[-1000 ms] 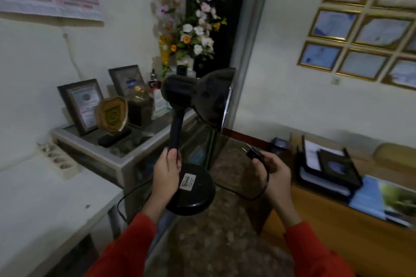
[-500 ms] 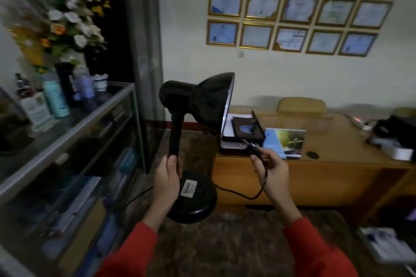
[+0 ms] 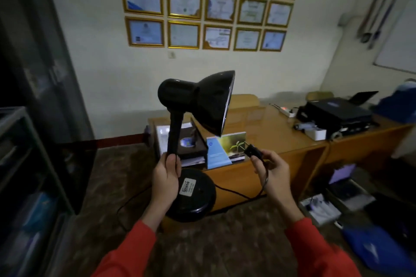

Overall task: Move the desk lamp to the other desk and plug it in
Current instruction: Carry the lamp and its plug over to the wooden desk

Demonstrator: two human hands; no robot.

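I hold a black desk lamp [image 3: 202, 105] upright in the air, its shade facing right. My left hand [image 3: 165, 181] grips the lower stem just above the round base [image 3: 195, 198]. My right hand [image 3: 273, 174] pinches the lamp's black plug [image 3: 253, 153], and the black cord [image 3: 236, 195] loops down from it to the base. Ahead stands a wooden desk [image 3: 265, 128]. A white power strip [image 3: 284, 111] with a red light lies at the desk's far side.
On the desk are a stack of papers and a dark box [image 3: 191, 144], a booklet [image 3: 225, 148], a white tray [image 3: 315, 132] and a black printer [image 3: 337, 114]. A dark cabinet [image 3: 33, 119] stands to my left. Bags and boxes [image 3: 337, 204] lie on the floor at right. Framed certificates [image 3: 207, 4] hang on the wall.
My view has swung right, from the glass shelf and flowers to the wooden desk. Both hands keep their hold on lamp and plug, and the desk is closer.
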